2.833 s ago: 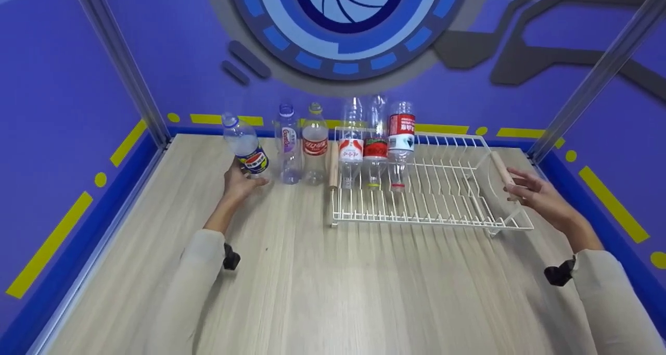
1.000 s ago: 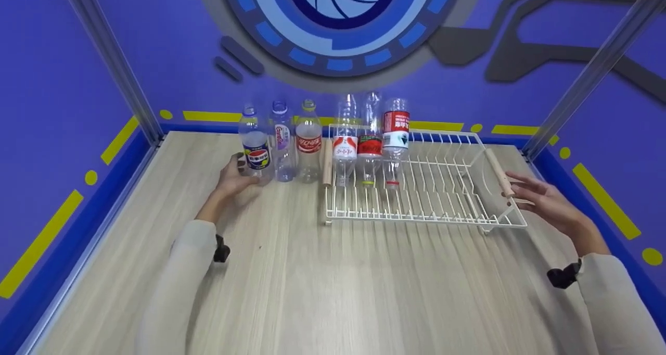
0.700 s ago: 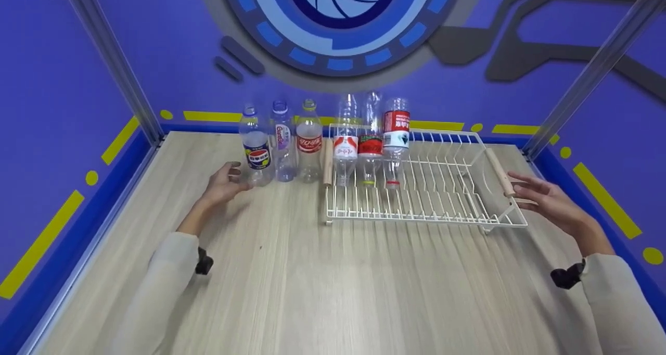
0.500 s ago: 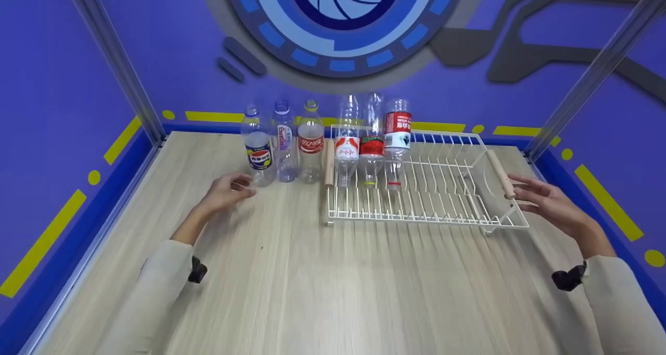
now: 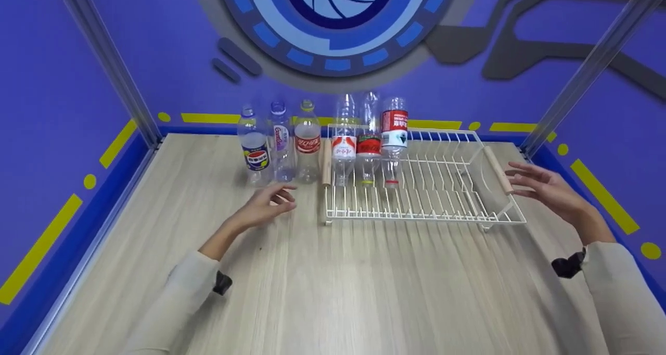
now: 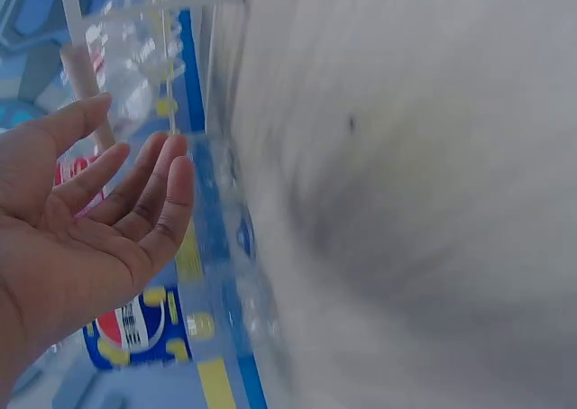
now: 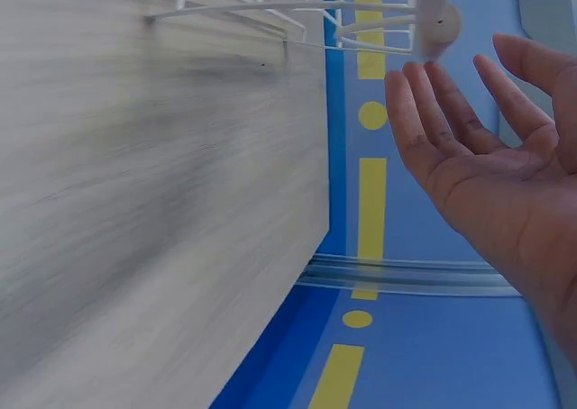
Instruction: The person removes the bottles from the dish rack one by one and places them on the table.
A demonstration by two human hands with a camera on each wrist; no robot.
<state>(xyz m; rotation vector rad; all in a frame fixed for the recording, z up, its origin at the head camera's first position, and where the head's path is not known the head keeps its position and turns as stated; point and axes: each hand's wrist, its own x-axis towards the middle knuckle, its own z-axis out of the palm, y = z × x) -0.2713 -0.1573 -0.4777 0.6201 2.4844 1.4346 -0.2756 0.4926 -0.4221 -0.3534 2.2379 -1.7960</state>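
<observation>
Standing neck-down in the white wire rack between the two hands, three upturned bottles seem to rely on its wires for balance.
Three upright bottles are just beyond the left hand, presumably steady on their own bases; that hand is empty, its fingers loosely bent. The right hand is relaxed and grips nothing, fingertips by the wooden handle, perhaps to steady it, though I can't tell whether they touch. Pale wood-grained tabletop spreads beneath both hands; past them rise blue-purple printed walls with metal corner posts.
</observation>
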